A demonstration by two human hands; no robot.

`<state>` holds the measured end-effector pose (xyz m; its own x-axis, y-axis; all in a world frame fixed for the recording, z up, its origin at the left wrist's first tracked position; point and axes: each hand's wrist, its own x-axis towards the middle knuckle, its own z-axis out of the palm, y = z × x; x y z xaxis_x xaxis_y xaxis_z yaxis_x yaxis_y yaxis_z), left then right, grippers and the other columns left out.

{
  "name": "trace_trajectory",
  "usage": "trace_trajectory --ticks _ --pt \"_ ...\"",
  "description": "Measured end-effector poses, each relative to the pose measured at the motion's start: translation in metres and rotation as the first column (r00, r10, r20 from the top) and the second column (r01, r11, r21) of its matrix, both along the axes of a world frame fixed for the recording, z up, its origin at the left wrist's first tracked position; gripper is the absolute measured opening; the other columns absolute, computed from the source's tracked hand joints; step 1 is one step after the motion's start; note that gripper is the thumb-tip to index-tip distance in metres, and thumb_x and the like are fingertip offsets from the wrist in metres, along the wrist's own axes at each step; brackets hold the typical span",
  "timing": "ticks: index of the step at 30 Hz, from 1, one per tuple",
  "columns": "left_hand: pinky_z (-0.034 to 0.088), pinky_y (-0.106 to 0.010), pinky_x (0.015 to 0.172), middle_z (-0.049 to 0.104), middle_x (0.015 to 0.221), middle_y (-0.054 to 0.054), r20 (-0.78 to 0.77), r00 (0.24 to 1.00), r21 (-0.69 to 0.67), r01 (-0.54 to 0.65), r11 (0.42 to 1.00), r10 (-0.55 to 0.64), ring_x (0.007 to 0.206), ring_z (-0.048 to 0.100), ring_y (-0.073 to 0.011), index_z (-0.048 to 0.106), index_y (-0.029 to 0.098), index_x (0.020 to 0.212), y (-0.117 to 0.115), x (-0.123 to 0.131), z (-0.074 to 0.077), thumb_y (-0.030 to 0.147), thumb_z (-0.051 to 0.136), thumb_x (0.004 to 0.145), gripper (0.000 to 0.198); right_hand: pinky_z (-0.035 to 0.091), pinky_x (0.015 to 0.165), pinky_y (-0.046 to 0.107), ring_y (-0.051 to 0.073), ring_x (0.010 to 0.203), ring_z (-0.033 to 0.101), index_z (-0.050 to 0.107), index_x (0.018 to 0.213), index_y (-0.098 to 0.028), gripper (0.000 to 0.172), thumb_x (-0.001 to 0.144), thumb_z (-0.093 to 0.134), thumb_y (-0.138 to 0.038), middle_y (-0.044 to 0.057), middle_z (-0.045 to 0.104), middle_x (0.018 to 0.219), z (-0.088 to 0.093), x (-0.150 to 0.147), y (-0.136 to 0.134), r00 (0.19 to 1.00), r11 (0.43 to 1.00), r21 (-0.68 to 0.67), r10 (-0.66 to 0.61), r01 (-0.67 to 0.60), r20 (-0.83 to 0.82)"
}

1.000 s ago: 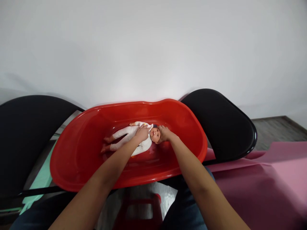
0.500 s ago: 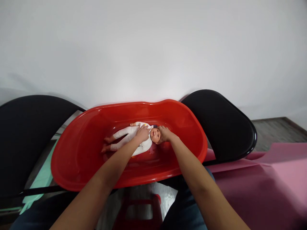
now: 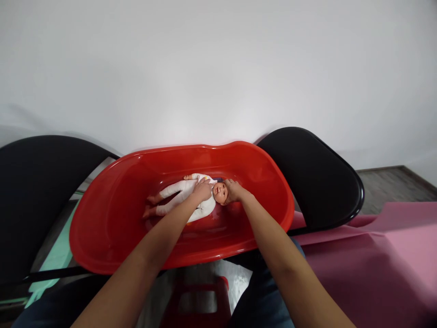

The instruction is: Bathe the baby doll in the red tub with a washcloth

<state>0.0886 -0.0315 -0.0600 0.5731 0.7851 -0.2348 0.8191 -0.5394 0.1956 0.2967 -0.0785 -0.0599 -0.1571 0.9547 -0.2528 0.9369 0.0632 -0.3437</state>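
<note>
A baby doll (image 3: 177, 197) in a white suit lies on its back in a red plastic tub (image 3: 112, 223), head to the right. My left hand (image 3: 201, 190) rests on the doll's chest, fingers curled against the white cloth near the collar. My right hand (image 3: 232, 191) cups the top and side of the doll's head, fingers wrapped round it. Both forearms reach in over the tub's near rim.
Two black chair seats flank the tub, one on the left (image 3: 37, 191) and one on the right (image 3: 314, 177). A pink sheet (image 3: 375, 259) covers the surface at the right. A red stool (image 3: 198, 303) and white cloth lie below between my knees. A white wall is behind.
</note>
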Motion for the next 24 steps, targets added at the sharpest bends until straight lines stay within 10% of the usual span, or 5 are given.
trace_trajectory --ticks 24 --pt "0.048 -0.052 0.105 0.058 0.155 -0.023 -0.122 0.991 0.133 0.079 0.988 -0.062 0.133 0.055 -0.0397 0.065 0.011 0.152 -0.070 -0.014 0.019 0.012 0.045 0.104 0.051 0.049 0.109 0.046 0.039 0.127 0.063 0.055 0.142 -0.017 0.109 0.050 0.103 -0.050 0.019 0.063 0.137 0.001 -0.001 -0.003 1.000 1.000 0.024 -0.001 0.001 0.016"
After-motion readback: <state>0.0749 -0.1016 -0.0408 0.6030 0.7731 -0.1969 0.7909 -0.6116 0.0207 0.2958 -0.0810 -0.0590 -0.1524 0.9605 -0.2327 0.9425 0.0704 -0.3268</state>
